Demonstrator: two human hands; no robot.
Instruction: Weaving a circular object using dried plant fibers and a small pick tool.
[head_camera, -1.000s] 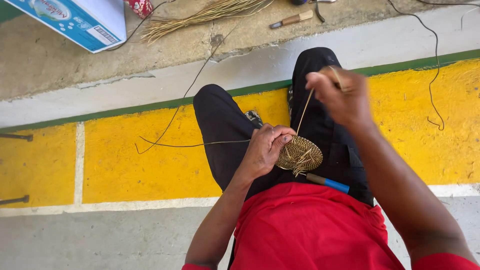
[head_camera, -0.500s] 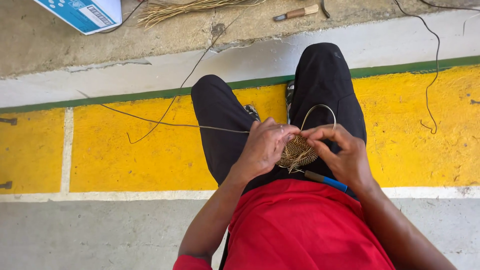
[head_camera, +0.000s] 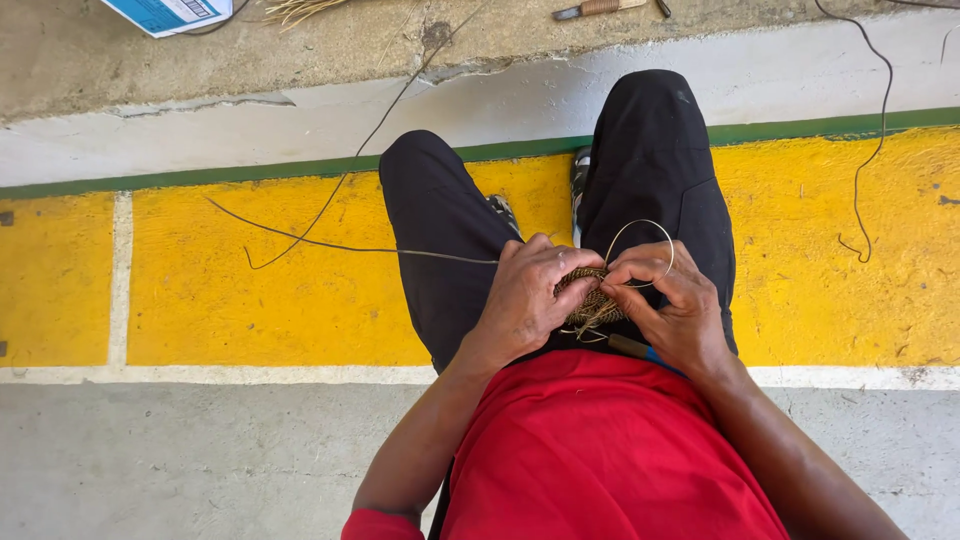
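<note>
A small round woven straw piece (head_camera: 592, 300) rests on my lap over black trousers. My left hand (head_camera: 530, 295) grips its left side with fingers curled over the coil. My right hand (head_camera: 668, 300) pinches a thin fibre strand (head_camera: 640, 232) at the piece's right edge; the strand loops up in an arc above my fingers. A long thin fibre (head_camera: 330, 245) trails from under my left hand out to the left across the yellow floor. Most of the woven piece is hidden by both hands.
A blue-handled tool (head_camera: 640, 350) lies on my lap under my right hand. At the top are a bundle of straw (head_camera: 295, 8), a blue and white box (head_camera: 170, 12) and a wooden-handled tool (head_camera: 598, 8). A dark cord (head_camera: 868, 150) runs down at the right.
My right hand came down from a raised pull to the woven piece, and the strand now forms a small loop. The long fibre at the left shifted.
</note>
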